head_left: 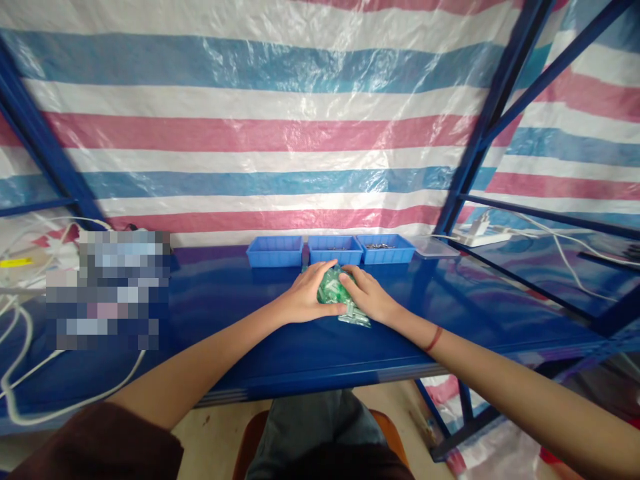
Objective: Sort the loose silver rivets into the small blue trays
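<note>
A clear plastic bag (334, 287) with green, shiny small contents lies on the blue table in front of me. What the pieces inside are, I cannot make out. My left hand (309, 295) cups the bag from the left, thumb along its near side and fingers at its far side. On the other side my right hand (369, 293) presses on the bag, its thumb across the top. A crinkled corner of the bag sticks out toward me below the right hand. Some fingertips are hidden behind the bag.
Behind the bag stand three blue bins: left (275, 253), middle (334, 251) and right (384, 250). Small metal parts show in the middle and right ones. A clear lid (437, 248) and a white power strip (483, 235) lie right. White cables (23, 333) run along the left.
</note>
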A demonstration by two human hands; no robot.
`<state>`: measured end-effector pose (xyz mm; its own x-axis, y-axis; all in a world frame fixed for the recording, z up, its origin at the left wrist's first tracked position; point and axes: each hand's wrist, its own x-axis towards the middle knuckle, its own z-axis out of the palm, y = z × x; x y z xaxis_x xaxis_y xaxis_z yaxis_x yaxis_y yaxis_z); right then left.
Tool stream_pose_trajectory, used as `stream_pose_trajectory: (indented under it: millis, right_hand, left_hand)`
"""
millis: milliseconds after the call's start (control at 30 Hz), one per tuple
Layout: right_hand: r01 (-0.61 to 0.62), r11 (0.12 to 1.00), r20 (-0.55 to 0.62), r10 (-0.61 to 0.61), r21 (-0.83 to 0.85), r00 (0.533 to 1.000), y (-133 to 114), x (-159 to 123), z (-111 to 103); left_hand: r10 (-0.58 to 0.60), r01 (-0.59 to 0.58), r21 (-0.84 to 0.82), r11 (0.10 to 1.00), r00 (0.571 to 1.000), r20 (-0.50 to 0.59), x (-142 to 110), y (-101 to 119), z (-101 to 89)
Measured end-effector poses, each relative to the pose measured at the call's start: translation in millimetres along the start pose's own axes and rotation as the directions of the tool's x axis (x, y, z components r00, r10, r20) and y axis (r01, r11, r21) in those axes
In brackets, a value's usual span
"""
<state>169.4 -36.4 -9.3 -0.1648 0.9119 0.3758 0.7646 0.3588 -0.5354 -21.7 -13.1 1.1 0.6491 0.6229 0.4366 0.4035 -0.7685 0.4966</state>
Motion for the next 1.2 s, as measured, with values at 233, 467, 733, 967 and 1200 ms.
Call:
stream_pose_trajectory:
  millis: [233,467,733,967,1200]
  right_hand:
    - [0.088,0.991,-0.22,-0.065,0.099,0.973,-19.1,30.2,10.3]
    - [-0.06,0.862,-0.157,-0.023,-0.503,0.987,13.6,65.7,-14.6]
    - [0.1,0.873,-0.199,-0.219,-0.478,0.955,5.1,68.9,-45.9]
    - [0.37,0.756,-0.07,-0.479,-0.54,0.875,-1.1,28.3,-134.4]
    - [0.572,0.462,0.318,-0.517,-0.678,0.795,17.8,8.5,-162.9]
  left_hand:
    - [-0.125,0.123,-0.023,0.992,0.983,-0.134,-3.3,-2.2,1.3]
    - [-0.024,0.079,0.173,0.982,0.954,-0.3,-5.1,4.2,1.7]
    - [0.079,-0.09,0.329,0.94,0.996,0.046,-12.3,18.2,4.5]
    - [0.016,-0.044,0.312,0.949,0.996,0.092,-11.5,16.5,3.6]
    - [0.003,-0.032,0.307,0.951,0.996,0.093,-10.8,18.5,3.5]
